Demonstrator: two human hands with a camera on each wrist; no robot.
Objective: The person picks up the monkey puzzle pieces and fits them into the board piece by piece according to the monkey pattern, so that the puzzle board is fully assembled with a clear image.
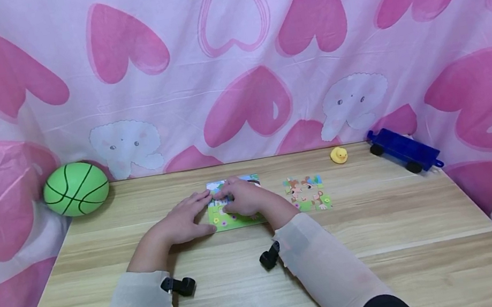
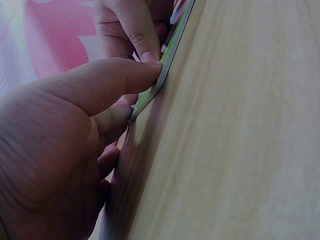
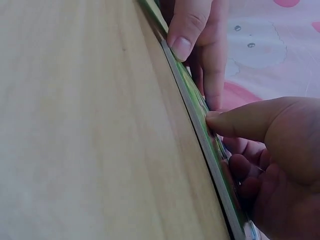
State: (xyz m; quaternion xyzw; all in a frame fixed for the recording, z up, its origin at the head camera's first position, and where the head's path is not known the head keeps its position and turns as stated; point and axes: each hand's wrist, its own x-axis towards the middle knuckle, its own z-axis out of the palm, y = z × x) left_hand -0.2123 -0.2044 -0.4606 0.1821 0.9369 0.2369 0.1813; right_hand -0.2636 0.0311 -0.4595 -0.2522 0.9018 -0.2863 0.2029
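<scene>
A colourful jigsaw puzzle in a thin flat board (image 1: pixel 238 224) lies on the table under both hands. My left hand (image 1: pixel 184 221) is spread along its left edge, the thumb on the lower left corner and the fingertips near the upper left. In the left wrist view, that thumb (image 2: pixel 135 75) rests on the green border. My right hand (image 1: pixel 247 196) reaches over the puzzle with bent fingers, its thumb and index fingertips around a puzzle piece near the left side. In the right wrist view, the right thumb (image 3: pixel 240 120) touches the printed surface; the piece is mostly hidden.
Right of the board lies a joined patch of puzzle pieces (image 1: pixel 306 195) with animal pictures. Farther back are a small yellow duck (image 1: pixel 338 155) and a blue toy wagon (image 1: pixel 404 150). A green ball (image 1: pixel 76 189) sits at the back left corner. A heart-patterned pink curtain (image 1: pixel 243 105) hangs behind the table.
</scene>
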